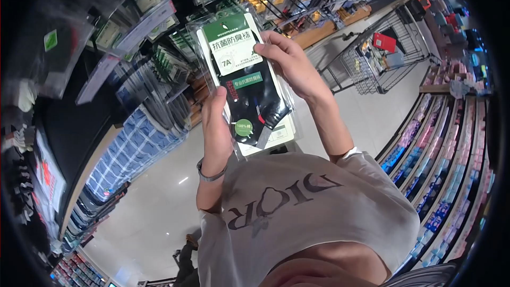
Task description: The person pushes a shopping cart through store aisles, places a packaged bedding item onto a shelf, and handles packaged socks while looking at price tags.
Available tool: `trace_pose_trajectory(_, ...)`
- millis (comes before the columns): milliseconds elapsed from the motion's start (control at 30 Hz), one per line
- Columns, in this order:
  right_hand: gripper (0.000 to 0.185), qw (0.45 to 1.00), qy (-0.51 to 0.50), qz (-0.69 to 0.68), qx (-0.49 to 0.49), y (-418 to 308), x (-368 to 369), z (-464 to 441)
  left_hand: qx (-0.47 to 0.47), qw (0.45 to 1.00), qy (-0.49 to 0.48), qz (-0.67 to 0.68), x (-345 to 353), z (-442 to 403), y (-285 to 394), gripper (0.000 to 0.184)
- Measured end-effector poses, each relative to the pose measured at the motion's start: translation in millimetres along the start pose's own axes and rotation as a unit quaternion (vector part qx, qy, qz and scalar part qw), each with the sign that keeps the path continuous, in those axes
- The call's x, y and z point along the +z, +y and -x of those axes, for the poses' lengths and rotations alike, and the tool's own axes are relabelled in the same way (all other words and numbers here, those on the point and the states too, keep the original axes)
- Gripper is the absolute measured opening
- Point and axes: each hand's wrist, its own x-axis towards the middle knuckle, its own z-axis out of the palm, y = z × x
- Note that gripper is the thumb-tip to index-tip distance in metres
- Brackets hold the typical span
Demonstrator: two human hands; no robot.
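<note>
Between my two hands is a clear plastic pack of black socks (254,98), with a green and white header card at its top and a round green sticker low on the front. My left hand (215,125) grips the pack's left edge, its thumb lying on the front. On the right edge, my right hand (289,61) pinches the pack near the card, thumb in front and fingers partly hidden behind. The printed front faces me and the pack leans slightly to the left.
Racks of hanging packs (287,0) stand ahead. Folded blue checked cloth (125,151) lies on a shelf at left. A wire shopping cart (372,64) holding a red box (384,42) stands at right, near curved shelves (441,165) of small packages. Another person's leg (186,260) shows below.
</note>
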Motion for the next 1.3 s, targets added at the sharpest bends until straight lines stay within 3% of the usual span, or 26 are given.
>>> trace_pose_trajectory(200, 0.028, 0.997, 0.008, 0.009, 0.081, -17, -27, -5, -0.022, 0.999, 0.001, 0.031, 21, -24, -12, 0.04)
trace_pose_trajectory(233, 0.03, 0.999, -0.009, -0.044, 0.023, 0, -31, -13, -0.033, 0.998, 0.003, 0.048, 28, -27, -14, 0.039)
trace_pose_trajectory(333, 0.035, 0.998, -0.025, -0.006, 0.053, 6, -53, -25, -0.048, 0.997, 0.043, 0.049, 46, -39, -19, 0.037)
trace_pose_trajectory(433, 0.035, 0.999, 0.015, -0.034, -0.01, -25, -63, -47, -0.017, 0.996, 0.069, 0.047, 60, -51, -18, 0.029)
trace_pose_trajectory(533, 0.033, 0.997, -0.058, -0.054, -0.022, -45, -75, -75, -0.001, 0.995, 0.075, 0.066, 65, -67, -18, 0.014)
trace_pose_trajectory(600, 0.032, 0.982, -0.176, -0.07, 0.002, -55, -81, -88, -0.035, 0.951, -0.149, 0.269, 36, -95, -30, 0.022)
trace_pose_trajectory(633, 0.031, 0.977, -0.212, -0.025, -0.018, -55, -83, -96, -0.064, 0.915, -0.161, 0.364, 41, -106, -31, 0.031)
trace_pose_trajectory(667, 0.03, 0.968, -0.248, 0.015, -0.034, -53, -83, -103, -0.066, 0.868, -0.281, 0.405, 47, -117, -33, 0.032)
trace_pose_trajectory(733, 0.025, 0.969, -0.22, 0.107, -0.03, -55, -76, -112, -0.107, 0.803, -0.312, 0.496, 66, -121, -39, 0.036)
trace_pose_trajectory(867, 0.03, 0.965, -0.248, 0.083, -0.031, -45, -82, -127, -0.118, 0.794, -0.327, 0.498, 81, -134, -50, 0.036)
trace_pose_trajectory(933, 0.031, 0.963, -0.266, 0.048, 0.015, -49, -86, -130, -0.125, 0.79, -0.322, 0.506, 82, -141, -55, 0.033)
trace_pose_trajectory(1067, 0.029, 0.964, -0.255, 0.074, -0.018, -53, -86, -143, -0.099, 0.82, -0.317, 0.466, 91, -146, -43, 0.035)
trace_pose_trajectory(1100, 0.03, 0.966, -0.255, 0.036, 0.027, -66, -86, -139, -0.099, 0.828, -0.303, 0.461, 92, -146, -37, 0.035)
trace_pose_trajectory(1300, 0.029, 0.954, -0.238, 0.107, -0.151, -41, -81, -165, -0.089, 0.824, -0.314, 0.464, 79, -158, -23, 0.036)
